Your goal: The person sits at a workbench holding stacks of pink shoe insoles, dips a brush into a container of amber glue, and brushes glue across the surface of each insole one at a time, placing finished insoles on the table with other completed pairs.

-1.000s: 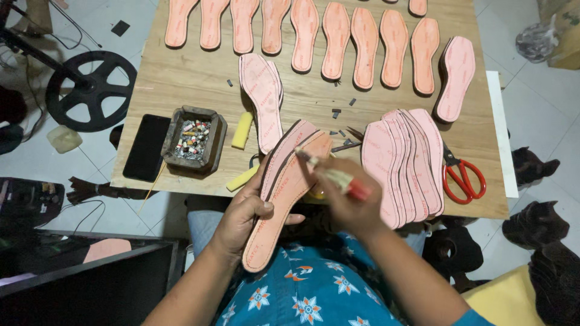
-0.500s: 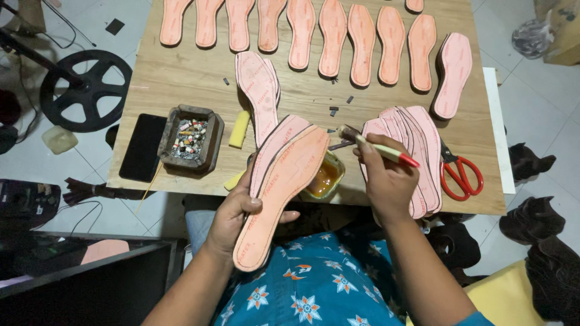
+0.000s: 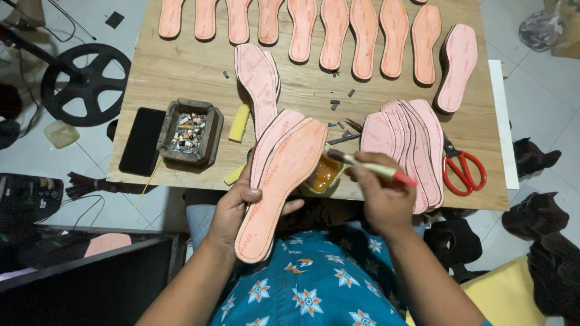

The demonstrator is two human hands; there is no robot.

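Left hand [image 3: 232, 208], lower centre-left of frame: I've got it wrapped round a pink insole [image 3: 284, 187], thumb over the left edge, fingertips showing under the right edge. A second insole sits behind it in the same hold, peeking out upper left. Long axis runs from lower left, heel by my lap, to upper right, toe over the table [image 3: 181, 66] edge.

Just right of the toe: small glue pot [image 3: 323, 175], amber, partly covered by the insole, rim mostly hidden.

Right hand [image 3: 380, 193], centre-right: closed round a brush [image 3: 371, 168] with a yellow handle and red end. Bristle tip points left at the pot; can't tell whether it touches the glue. Brush axis is near horizontal, crossing the insole's line at the toe. Right hand is the nearer one to the pot.

Further right: fanned stack of insoles [image 3: 405, 145], lower part hidden behind my right hand. Red scissors [image 3: 462, 169] beside it.

Upper frame: row of insoles [image 3: 335, 30], tops cut off.
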